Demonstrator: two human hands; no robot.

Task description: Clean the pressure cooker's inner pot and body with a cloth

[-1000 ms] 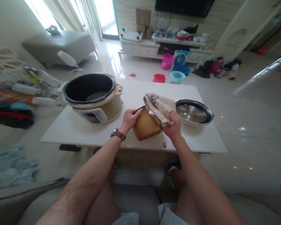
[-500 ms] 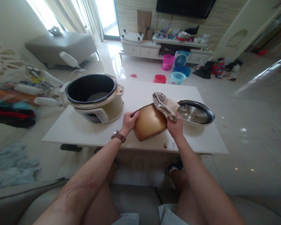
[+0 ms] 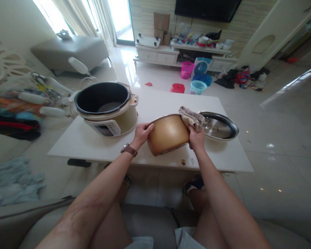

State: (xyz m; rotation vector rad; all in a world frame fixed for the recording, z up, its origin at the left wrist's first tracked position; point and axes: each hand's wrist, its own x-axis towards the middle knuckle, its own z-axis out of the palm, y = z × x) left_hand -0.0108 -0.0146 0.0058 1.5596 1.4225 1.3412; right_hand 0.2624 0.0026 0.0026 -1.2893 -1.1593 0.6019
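Observation:
A gold-coloured inner cooking pot [image 3: 168,133] is held tilted over the front of the white table, its outer side towards me. My left hand [image 3: 143,134] is closed on its left rim, thumb on the outside. At the pot's right edge my right hand [image 3: 196,139] is closed around a beige patterned cloth [image 3: 191,118], which drapes over the rim; most of its fingers are hidden. To the left stands an electric pressure cooker [image 3: 111,119] without its lid, dark inside. The round lid [image 3: 219,127] lies underside up on the right.
The white table [image 3: 93,150] has two small stickers near its front edge. Beyond it on the floor are a red stool [image 3: 177,88], a light blue basket [image 3: 197,87] and a pink basket [image 3: 187,70]. A grey sofa is beneath me.
My right hand and the cloth have shifted slightly right along the pot's rim, and the cloth is more bunched. The left hand keeps its hold on the pot.

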